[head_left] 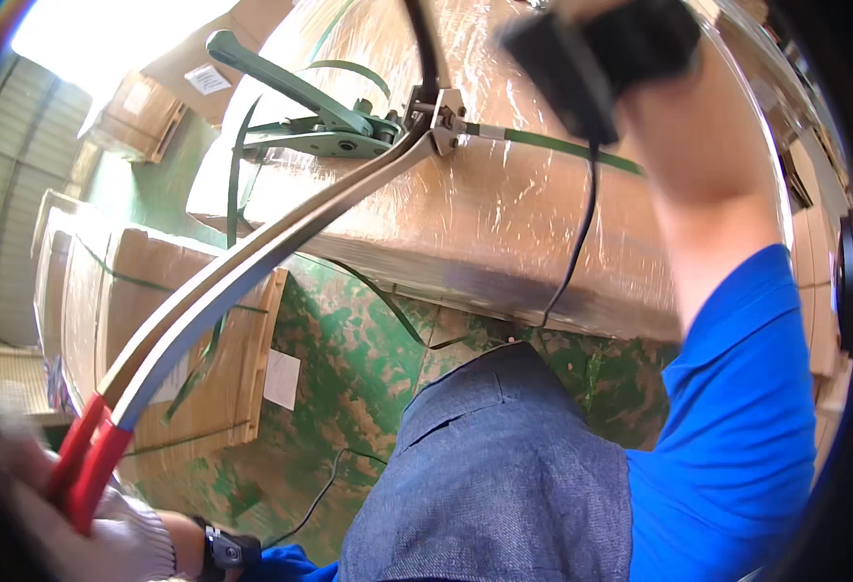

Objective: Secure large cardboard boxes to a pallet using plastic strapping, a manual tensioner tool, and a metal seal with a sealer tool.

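Observation:
My left hand [87,543], in a white knit glove and blurred, is closed around the red grip of a long-handled strapping crimper [281,242] at the lower left. The crimper's metal jaw sits on a green strap [562,147] across a film-wrapped carton [504,223]. A second, dark handle rises from the jaw past the top edge. Beside the jaw, a green strap tensioner [320,126] lies on the carton with its lever raised. My right hand [587,8] is at the top edge, blurred and mostly cut off; its fingers do not show.
Another strapped carton on a wooden pallet [174,330] stands at the left, with more boxes [135,112] farther back. A loose strap [378,291] hangs down the near carton's side. Black cables run from my wrist devices. The green floor [339,359] is worn.

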Demonstrator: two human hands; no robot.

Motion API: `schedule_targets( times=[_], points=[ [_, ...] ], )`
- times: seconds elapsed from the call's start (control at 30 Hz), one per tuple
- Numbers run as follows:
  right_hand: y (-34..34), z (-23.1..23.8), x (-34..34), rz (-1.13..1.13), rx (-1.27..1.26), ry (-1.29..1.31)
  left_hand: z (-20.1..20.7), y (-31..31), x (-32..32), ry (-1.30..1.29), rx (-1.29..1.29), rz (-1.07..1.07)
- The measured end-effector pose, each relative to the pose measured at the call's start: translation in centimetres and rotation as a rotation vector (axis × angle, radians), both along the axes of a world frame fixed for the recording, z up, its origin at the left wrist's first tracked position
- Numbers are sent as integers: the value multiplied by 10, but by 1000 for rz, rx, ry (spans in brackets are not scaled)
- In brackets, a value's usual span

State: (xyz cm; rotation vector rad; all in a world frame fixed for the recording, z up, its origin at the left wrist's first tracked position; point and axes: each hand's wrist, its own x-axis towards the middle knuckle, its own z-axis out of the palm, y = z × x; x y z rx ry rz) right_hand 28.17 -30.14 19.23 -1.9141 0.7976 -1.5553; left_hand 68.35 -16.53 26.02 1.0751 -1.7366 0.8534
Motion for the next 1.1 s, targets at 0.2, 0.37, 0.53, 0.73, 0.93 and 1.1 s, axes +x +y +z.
schedule_targets(
  times=[0.2, 0.37, 0.53, 0.73, 0.93, 1.1],
  points=[
    [-191, -38, -86, 90, 432, -445, -65, 45, -48, -178, 965, 282],
    [-199, -63, -95, 35, 635, -622, -101, 63, -75, -73, 1239, 330],
    [-169, -46, -106, 80, 196, 24, -53, 84, -116, -70, 1444, 411],
    [-212, -97, -138, 159, 587, -703, -68, 73, -126, 46, 1405, 390],
    [-230, -75, -165, -75, 551, -898, -22, 102, -107, 126, 1420, 284],
    [-254, -52, -200, -91, 350, -753, -94, 111, -69, 785, 326, -122]
  ],
)
